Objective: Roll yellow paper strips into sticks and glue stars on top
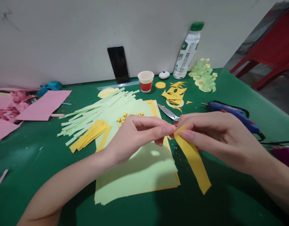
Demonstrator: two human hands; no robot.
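Observation:
A yellow paper strip (195, 160) hangs down at a slant from my right hand (220, 138), its upper end pinched between thumb and fingers. My left hand (137, 135) is closed in a pinch at that same end, its fingertips meeting those of the right; the fingers partly hide how the end is bent. Below the left hand lies a stack of pale green paper sheets (132, 179) with yellow edges showing. Several small yellow folded paper stars (122, 118) rest on it. Just behind the fingers, scissors (168, 112) lie with blades pointing away, their red handles mostly covered.
Pale green strips (95, 110) and yellow strips (89, 136) lie left. Behind stand a paper cup (145, 82), a phone (118, 64) and a bottle (188, 51). Yellow scraps (174, 94) and paper flowers (204, 77) sit right, near a blue glue gun (236, 116). Pink paper (44, 105) is far left.

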